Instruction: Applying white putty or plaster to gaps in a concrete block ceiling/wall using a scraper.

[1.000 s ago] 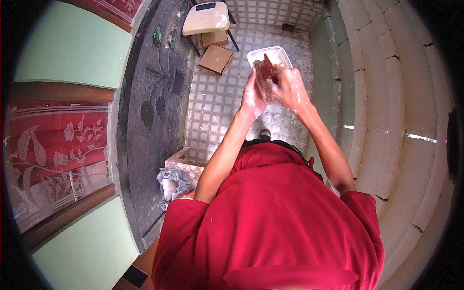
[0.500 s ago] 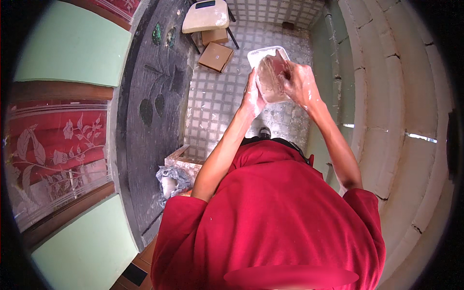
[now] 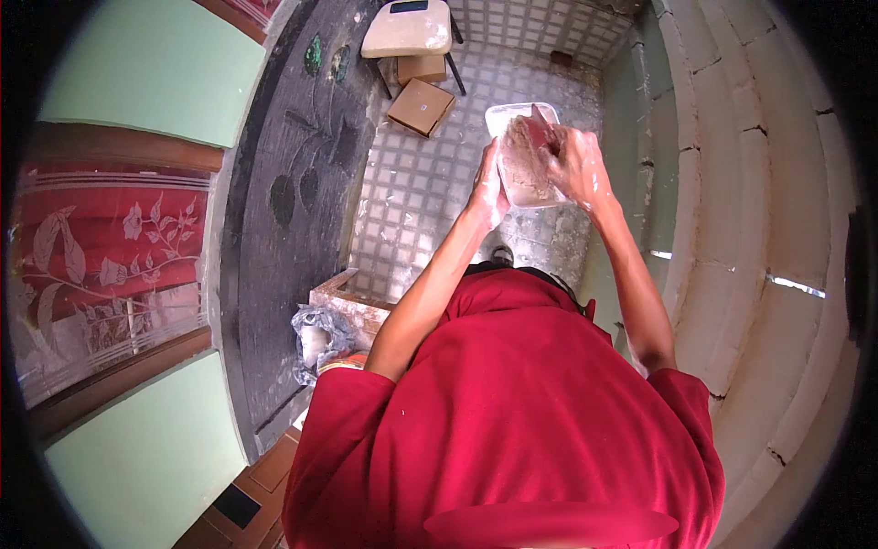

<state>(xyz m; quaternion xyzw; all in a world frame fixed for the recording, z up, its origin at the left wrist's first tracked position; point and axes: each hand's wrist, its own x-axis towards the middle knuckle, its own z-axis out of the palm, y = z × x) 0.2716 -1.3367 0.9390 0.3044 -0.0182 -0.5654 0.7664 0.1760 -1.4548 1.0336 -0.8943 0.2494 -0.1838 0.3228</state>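
Fingers of the left hand (image 3: 489,190) are closed on the near left side of a white tray (image 3: 497,119), the thumb lying up along its edge and the rest of the grip partly hidden underneath. Fingers of the right hand (image 3: 578,166) are bent narrowly around a dark reddish flat piece (image 3: 540,134), whose pointed end reaches away from the person, just past the fingertips and over the tray. Between the two sets of fingers, across the tray, spreads a rough brownish-grey surface (image 3: 523,172); whether it is a coating in the tray or part of a flat piece cannot be told. White smears mark both hands and the right wrist.

Directly below the fingers, toward the person's body, a dark shoe (image 3: 500,254) stands on the tiled floor (image 3: 412,174). Beyond the fingers and to their left are a cardboard box (image 3: 422,107), another box (image 3: 422,69) behind it, and a cream-seated stool (image 3: 407,32) above that second one. Well left of the fingers runs a dark carved panel (image 3: 293,183), with a red curtain (image 3: 119,242) farther out. Left of the fingers and nearer the body, a crumpled plastic bag (image 3: 322,340) sits beside the left forearm. To the right of the fingers rises a pale, cracked wall (image 3: 722,210).
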